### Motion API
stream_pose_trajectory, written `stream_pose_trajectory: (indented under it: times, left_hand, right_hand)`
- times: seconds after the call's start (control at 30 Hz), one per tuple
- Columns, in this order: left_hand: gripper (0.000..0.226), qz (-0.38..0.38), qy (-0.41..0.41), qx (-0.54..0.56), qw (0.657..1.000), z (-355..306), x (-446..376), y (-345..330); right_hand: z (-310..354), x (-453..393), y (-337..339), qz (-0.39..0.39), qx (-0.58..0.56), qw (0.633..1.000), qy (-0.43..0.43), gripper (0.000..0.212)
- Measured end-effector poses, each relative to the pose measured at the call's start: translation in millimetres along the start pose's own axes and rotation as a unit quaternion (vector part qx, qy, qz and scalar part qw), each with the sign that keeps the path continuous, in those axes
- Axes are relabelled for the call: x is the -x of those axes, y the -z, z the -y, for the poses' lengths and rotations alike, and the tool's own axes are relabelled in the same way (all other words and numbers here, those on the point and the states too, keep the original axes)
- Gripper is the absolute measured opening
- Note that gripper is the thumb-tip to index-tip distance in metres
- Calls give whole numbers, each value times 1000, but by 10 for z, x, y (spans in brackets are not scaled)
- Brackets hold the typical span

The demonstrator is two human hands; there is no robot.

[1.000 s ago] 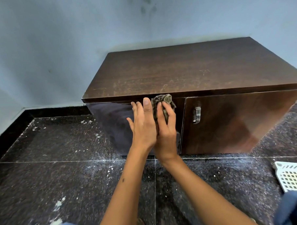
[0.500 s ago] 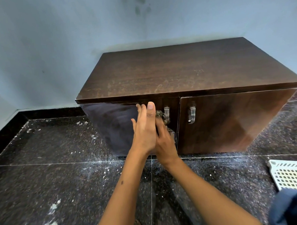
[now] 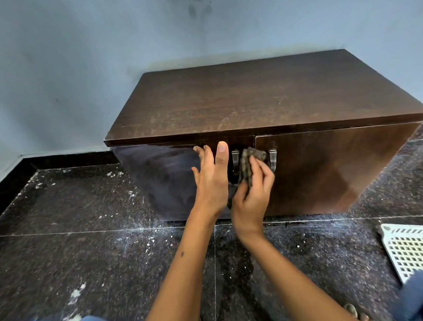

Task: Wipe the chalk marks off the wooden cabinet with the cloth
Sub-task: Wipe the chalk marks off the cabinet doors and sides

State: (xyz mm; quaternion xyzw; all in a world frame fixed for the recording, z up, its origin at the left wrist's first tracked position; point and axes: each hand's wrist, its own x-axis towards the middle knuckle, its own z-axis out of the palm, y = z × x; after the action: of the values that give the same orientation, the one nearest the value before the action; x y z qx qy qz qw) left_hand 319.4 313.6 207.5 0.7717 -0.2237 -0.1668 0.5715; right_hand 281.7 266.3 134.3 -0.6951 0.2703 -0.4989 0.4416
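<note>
A low dark wooden cabinet [image 3: 263,102] stands on the floor against the wall, with faint pale chalk smears [image 3: 230,122] near the front of its top. My right hand [image 3: 253,195] grips a crumpled grey-brown cloth [image 3: 248,162] and holds it against the cabinet front, between the two metal door handles [image 3: 273,159]. My left hand [image 3: 212,177] rests flat, fingers straight, on the left door [image 3: 163,179], just left of the cloth. The cloth's lower part is hidden behind my right hand.
The dark speckled stone floor [image 3: 88,250] carries white dust and flecks in front of the cabinet. A white perforated plastic basket [image 3: 413,251] lies at the right edge. Blue fabric shows along the bottom edge and lower right corner. A pale blue wall [image 3: 104,55] backs the cabinet.
The cloth and my right hand dropped from the top edge of the left door, then shifted right to sit between the handles. My left hand stayed flat on the left door.
</note>
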Motion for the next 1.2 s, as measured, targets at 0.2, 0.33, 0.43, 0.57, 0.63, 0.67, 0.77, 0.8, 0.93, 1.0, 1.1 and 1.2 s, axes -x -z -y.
stream_pose_trajectory:
  times: [0.2, 0.33, 0.43, 0.57, 0.63, 0.67, 0.77, 0.8, 0.93, 1.0, 1.1, 1.2]
  left_hand:
    - [91, -5, -11, -5, 1000, 63, -1, -15]
    - [93, -3, -5, -6, 1000, 70, 19, -9]
    - [107, -8, -5, 2, 1000, 89, 26, 10]
    - [96, 1, -5, -4, 1000, 90, 13, 10]
    - [90, 0, -3, -2, 1000, 74, 22, 1]
    - [90, -1, -2, -4, 1000, 71, 30, -2]
    - [91, -7, 3, 0, 1000, 69, 36, 2]
    - [91, -8, 3, 2, 1000, 72, 31, 6]
    - [91, -7, -1, 4, 1000, 89, 11, 10]
    - [94, -8, -1, 0, 1000, 88, 19, 2]
    - [100, -11, -2, 3, 1000, 84, 30, -10]
    - [107, -22, 2, 4, 1000, 106, 7, -15]
  right_hand:
    - [-14, -147, -29, 65, 8, 993, -97, 45]
    - [-72, -176, 20, 103, 31, 977, -186, 41]
    - [-34, -379, 56, 126, 60, 968, -207, 37]
    - [3, -385, 91, 147, 95, 977, -120, 39]
    - [-38, -302, 106, 162, 114, 976, -87, 40]
    - [-53, -294, 115, 167, 123, 975, -81, 40]
    - [-59, -410, 109, 149, 113, 977, -101, 37]
    - [-45, -439, 109, 133, 102, 980, -105, 36]
    - [-42, -340, 118, 136, 100, 983, -65, 39]
    - [-83, -312, 135, 161, 119, 978, -53, 40]
    - [-76, -411, 118, 132, 104, 982, -82, 37]
    - [-19, -346, 73, 78, 69, 992, -69, 38]
